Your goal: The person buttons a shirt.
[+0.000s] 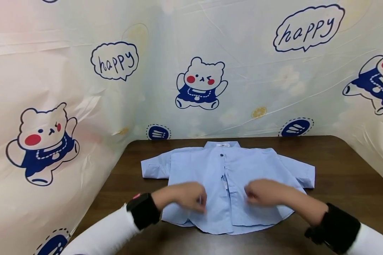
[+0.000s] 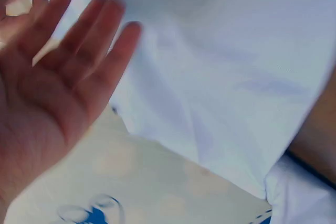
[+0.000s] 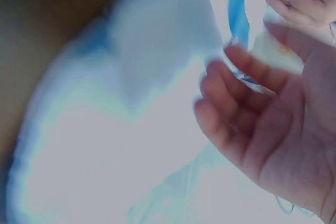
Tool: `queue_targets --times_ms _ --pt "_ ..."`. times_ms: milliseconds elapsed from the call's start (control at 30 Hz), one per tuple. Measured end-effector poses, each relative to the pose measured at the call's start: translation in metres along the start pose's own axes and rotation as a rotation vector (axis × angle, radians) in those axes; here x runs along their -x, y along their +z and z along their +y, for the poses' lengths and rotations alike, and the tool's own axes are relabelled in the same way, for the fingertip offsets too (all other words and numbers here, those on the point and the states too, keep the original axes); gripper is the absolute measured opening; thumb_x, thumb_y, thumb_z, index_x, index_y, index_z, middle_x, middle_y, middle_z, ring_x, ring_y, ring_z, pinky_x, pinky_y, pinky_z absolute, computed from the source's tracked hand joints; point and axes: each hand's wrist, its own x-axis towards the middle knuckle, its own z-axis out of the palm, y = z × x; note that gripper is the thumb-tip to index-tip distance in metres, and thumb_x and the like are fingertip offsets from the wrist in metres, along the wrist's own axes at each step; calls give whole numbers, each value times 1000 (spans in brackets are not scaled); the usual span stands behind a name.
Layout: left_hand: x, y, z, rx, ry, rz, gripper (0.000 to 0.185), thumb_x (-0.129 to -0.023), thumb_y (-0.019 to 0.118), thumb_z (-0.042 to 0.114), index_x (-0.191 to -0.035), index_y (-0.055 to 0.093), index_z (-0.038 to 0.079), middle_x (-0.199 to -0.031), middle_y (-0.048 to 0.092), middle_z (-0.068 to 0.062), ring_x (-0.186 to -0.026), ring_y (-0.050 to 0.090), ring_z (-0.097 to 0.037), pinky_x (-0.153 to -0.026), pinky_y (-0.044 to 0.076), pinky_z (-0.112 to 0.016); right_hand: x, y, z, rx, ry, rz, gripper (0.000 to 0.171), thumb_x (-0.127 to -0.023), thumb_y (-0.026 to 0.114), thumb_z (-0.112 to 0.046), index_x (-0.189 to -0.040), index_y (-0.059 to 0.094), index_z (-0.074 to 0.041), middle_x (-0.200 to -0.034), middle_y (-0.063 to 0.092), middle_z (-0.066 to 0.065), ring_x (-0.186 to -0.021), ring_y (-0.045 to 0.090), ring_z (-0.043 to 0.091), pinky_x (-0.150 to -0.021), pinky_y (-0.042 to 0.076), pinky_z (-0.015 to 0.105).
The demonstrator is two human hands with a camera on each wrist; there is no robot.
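Note:
A small light-blue short-sleeved shirt (image 1: 242, 166) lies front up on a dark wooden table (image 1: 338, 170), collar at the far side and dark buttons down the middle. Both hands hover over its lower front, either side of the button placket. My left hand (image 1: 191, 198) is blurred in the head view; in the left wrist view the left hand (image 2: 63, 77) shows straight, spread fingers just above the shirt cloth (image 2: 226, 66). My right hand (image 1: 261, 193) is blurred too; in the right wrist view the right hand (image 3: 262, 124) has loosely bent fingers over the shirt cloth (image 3: 131, 129), holding nothing.
A plastic backdrop (image 1: 115, 88) printed with bears and "happy" bubbles walls the table on the left, back and right. Bare tabletop shows around the shirt, widest on the right. Both wrists wear black bands over white sleeves.

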Motion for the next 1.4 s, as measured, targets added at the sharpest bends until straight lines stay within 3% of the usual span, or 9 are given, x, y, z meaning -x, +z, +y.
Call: queue_targets --times_ms 133,233,367,467,733,833,967,1167,1400 --pt "-40 -38 -20 280 -318 182 8 -91 68 13 -86 73 8 -74 64 4 -69 59 -10 -65 50 -24 -45 -31 14 -1 163 140 7 -94 63 -11 -88 64 -8 -72 55 -2 -65 49 13 -61 45 29" --pt "-72 -54 -34 536 -536 318 11 -92 66 9 -88 74 2 -75 67 -5 -69 64 -16 -64 55 -27 -79 -40 25 -47 290 178 9 -93 63 -13 -93 65 -4 -77 59 3 -70 54 18 -64 48 30" --pt "-103 -60 -45 745 -715 420 14 -90 66 6 -79 72 -2 -72 67 -11 -63 66 -19 -59 56 -29 -111 -40 31 -142 432 159 19 -89 69 -21 -93 62 -3 -82 61 7 -72 59 21 -63 51 32" --pt "-117 -57 -50 781 -786 436 16 -87 70 9 -75 69 -1 -68 67 -11 -58 66 -19 -57 56 -29 -125 -33 33 -181 506 133 26 -84 75 -25 -90 61 -4 -81 60 7 -70 60 22 -59 51 33" --pt "-134 -46 -51 487 -821 483 31 -79 78 18 -55 62 9 -49 53 0 -45 50 -11 -50 42 -22 -140 -19 39 -154 573 249 26 -81 75 -25 -79 57 -6 -71 51 4 -65 51 21 -56 39 33" --pt "-137 -42 -50 459 -833 470 31 -80 76 16 -54 59 9 -48 50 0 -43 47 -11 -48 41 -22 -141 -16 39 -144 597 281 25 -80 74 -25 -82 60 -4 -75 54 5 -68 51 22 -57 40 34" --pt "-138 -36 -52 578 -873 492 19 -82 73 11 -70 61 3 -55 55 -4 -44 53 -12 -47 46 -23 -141 -13 40 -138 618 293 22 -85 70 -23 -88 65 -2 -81 59 7 -70 55 23 -59 44 34" --pt "-138 -30 -57 865 -864 565 12 -82 72 6 -81 64 -2 -61 66 -7 -49 63 -13 -54 52 -24 -128 -13 40 -138 553 351 16 -87 65 -11 -75 69 -2 -68 59 5 -62 55 19 -56 45 31" --pt "-123 -30 -39 1181 -719 705 3 -82 69 -5 -84 71 -6 -67 65 -9 -55 64 -14 -59 56 -26 -113 -18 40 -453 492 448 18 -93 59 -10 -96 72 3 -77 60 7 -69 56 19 -61 46 28"
